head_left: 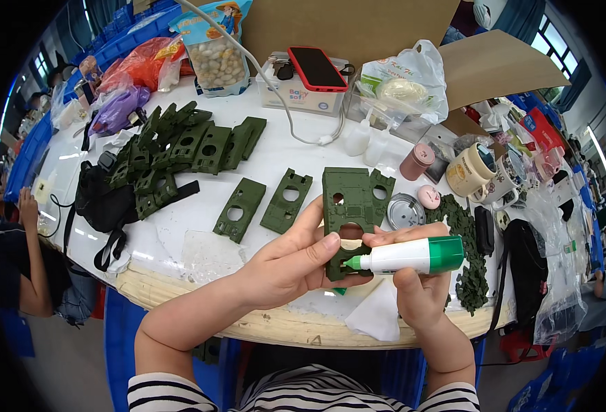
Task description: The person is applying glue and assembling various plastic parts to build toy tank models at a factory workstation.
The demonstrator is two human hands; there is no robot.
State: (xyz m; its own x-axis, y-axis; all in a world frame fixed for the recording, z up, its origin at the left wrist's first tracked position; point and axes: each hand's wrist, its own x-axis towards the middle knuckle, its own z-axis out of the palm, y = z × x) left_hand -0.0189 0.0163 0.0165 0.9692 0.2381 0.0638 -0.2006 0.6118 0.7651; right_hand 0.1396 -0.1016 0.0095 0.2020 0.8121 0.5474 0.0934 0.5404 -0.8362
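My left hand (290,259) grips a dark green plastic model hull (344,192) with round holes, held upright over the table's near edge. My right hand (418,296) is closed around a white squeeze bottle (400,257) with a green base, lying sideways. Its green nozzle points left and meets the lower part of the hull; whether it touches the surface I cannot tell. Two similar green hull pieces, one (240,209) nearer and one (287,200) beside it, lie left of the held one. Another green piece (380,192) shows behind it on the right.
A pile of green hull parts (179,141) covers the left, beside a black bag (100,199). Small green pieces (471,281) are heaped at right near a round clear lid (406,211), a pink tin (417,162) and mugs (469,170). Behind stand a phone (318,69) and a snack bag (215,55).
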